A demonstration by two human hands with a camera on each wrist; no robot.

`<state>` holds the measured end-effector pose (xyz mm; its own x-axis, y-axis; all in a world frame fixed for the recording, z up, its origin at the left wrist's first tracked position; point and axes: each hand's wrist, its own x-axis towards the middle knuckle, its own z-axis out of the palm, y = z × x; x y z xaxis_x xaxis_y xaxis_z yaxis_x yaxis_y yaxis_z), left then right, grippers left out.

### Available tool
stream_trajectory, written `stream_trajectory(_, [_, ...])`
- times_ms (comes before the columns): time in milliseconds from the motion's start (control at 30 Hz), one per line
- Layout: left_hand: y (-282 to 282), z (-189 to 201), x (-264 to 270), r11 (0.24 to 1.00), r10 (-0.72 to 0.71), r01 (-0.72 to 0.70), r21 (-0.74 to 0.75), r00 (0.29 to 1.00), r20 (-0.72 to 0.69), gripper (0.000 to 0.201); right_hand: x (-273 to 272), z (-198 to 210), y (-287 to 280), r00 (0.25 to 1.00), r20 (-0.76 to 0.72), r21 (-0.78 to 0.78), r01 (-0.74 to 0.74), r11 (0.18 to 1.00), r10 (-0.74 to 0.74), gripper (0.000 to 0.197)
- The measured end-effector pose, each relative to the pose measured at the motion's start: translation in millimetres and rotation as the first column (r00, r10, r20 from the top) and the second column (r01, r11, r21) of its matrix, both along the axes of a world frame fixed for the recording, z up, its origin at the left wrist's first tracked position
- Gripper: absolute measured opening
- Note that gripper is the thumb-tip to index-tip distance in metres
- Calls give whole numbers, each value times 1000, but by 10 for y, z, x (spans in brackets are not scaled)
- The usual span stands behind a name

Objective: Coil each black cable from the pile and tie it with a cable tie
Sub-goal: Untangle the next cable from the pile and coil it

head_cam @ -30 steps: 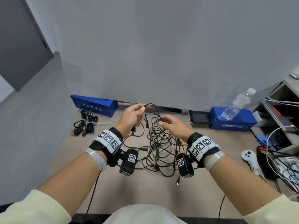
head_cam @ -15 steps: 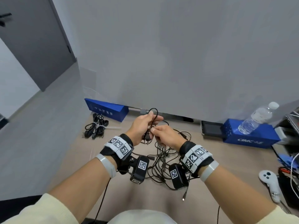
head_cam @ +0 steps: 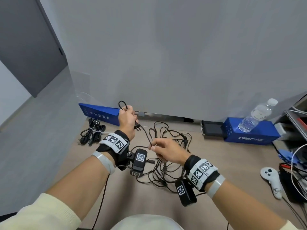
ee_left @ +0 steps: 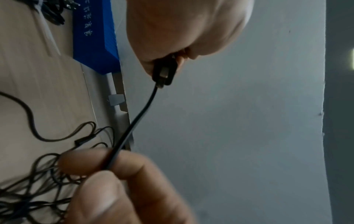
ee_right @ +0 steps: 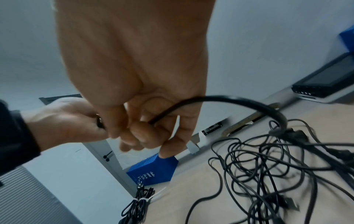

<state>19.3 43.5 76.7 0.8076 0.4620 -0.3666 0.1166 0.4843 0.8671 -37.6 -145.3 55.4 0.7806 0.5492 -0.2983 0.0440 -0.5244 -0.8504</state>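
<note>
A tangled pile of black cables (head_cam: pixel 167 155) lies on the tan table (head_cam: pixel 216 163). My left hand (head_cam: pixel 127 118) is raised over the table's far left and grips one black cable (head_cam: pixel 145 134) at its plug end, with a small loop (head_cam: pixel 123 105) sticking up above the fist. The plug (ee_left: pixel 164 72) shows at the heel of that hand in the left wrist view. My right hand (head_cam: pixel 164 151) pinches the same cable (ee_left: pixel 132 128) lower down between thumb and fingers (ee_left: pixel 82 162). The cable (ee_right: pixel 239 101) arcs from the right hand into the pile (ee_right: pixel 277 174).
A coiled, tied cable bundle (head_cam: pixel 93 134) lies at the far left, a long blue box (head_cam: pixel 99 113) behind it. A second blue box (head_cam: pixel 250 134) carries a water bottle (head_cam: pixel 256 116). A dark device (head_cam: pixel 211 130), a white controller (head_cam: pixel 271 181) and cluttered wires (head_cam: pixel 299 163) sit right.
My hands were together over the pile; now the left has lifted the plug end up and left, and the right has slid down and right along the cable, stretching it.
</note>
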Motion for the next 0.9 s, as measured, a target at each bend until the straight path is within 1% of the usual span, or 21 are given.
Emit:
stream_trajectory(67, [-18, -84, -21, 988, -12, 19, 151, 999, -46, 10, -3, 59, 19, 993, 75, -79, -88, 993, 94, 12])
stream_trajectory(133, [-43, -129, -64, 946, -43, 66, 317, 996, -80, 6, -10, 129, 41, 982, 108, -97, -145, 985, 155, 14])
stream_trajectory(167, [-50, -142, -95, 909, -74, 104, 404, 993, -89, 7, -8, 154, 51, 980, 120, -81, -148, 986, 158, 15])
stream_trajectory(200, [-50, -154, -129, 859, -124, 158, 487, 987, -100, 12, -2, 175, 57, 981, 137, -60, -133, 989, 141, 17])
stream_trajectory(267, [-36, -170, -207, 744, -291, 312, 592, 947, -133, 23, 29, 211, 51, 981, 182, -35, -67, 997, 72, 20])
stream_trajectory(333, [-27, -149, -300, 631, -480, 496, 597, 854, -203, 30, 85, 226, 25, 976, 216, -27, 3, 1000, 2, 22])
stream_trajectory(433, [-25, -103, -422, 502, -707, 718, 483, 662, -249, 49, 155, 205, 21, 972, 231, -14, 57, 998, -52, 24])
stream_trajectory(500, [-64, -88, -481, 401, -797, 807, 434, 541, -270, 61, 180, 164, 48, 958, 271, -1, 93, 996, -89, 21])
stream_trajectory(533, [-85, -86, -503, 365, -819, 834, 414, 499, -284, 63, 204, 135, 59, 948, 288, 19, 136, 991, -135, 17])
stream_trajectory(567, [-100, -88, -522, 339, -832, 855, 393, 467, -300, 62, 235, 100, 59, 932, 301, 39, 198, 979, -200, 13])
stream_trajectory(600, [-108, -91, -537, 309, -843, 873, 377, 435, -316, 56, 257, 83, 52, 914, 310, 52, 259, 965, -262, 12])
stream_trajectory(633, [-107, -100, -551, 266, -855, 888, 376, 397, -333, 44, 270, 70, 41, 898, 318, 62, 299, 952, -303, 16])
stream_trajectory(667, [-101, -106, -565, 217, -863, 900, 378, 358, -356, 30, 278, 65, 25, 893, 318, 76, 312, 947, -319, 20])
stream_trajectory(700, [-96, -113, -574, 188, -865, 911, 366, 330, -377, 19, 284, 63, 11, 899, 302, 93, 303, 949, -317, 22])
stream_trajectory(733, [-87, -118, -583, 194, -864, 921, 336, 323, -386, 13, 281, 69, -8, 910, 286, 105, 281, 954, -300, 22])
stream_trajectory(767, [-76, -119, -589, 230, -861, 926, 300, 337, -382, 14, 287, 56, -27, 919, 279, 103, 260, 960, -279, 21])
stream_trajectory(833, [-35, -111, -588, 333, -844, 911, 243, 403, -354, 21, 316, 21, -83, 926, 280, 83, 240, 967, -254, 18])
stream_trajectory(900, [45, -103, -578, 437, -827, 879, 189, 476, -299, 26, 361, -44, -183, 918, 288, 59, 268, 962, -274, 16])
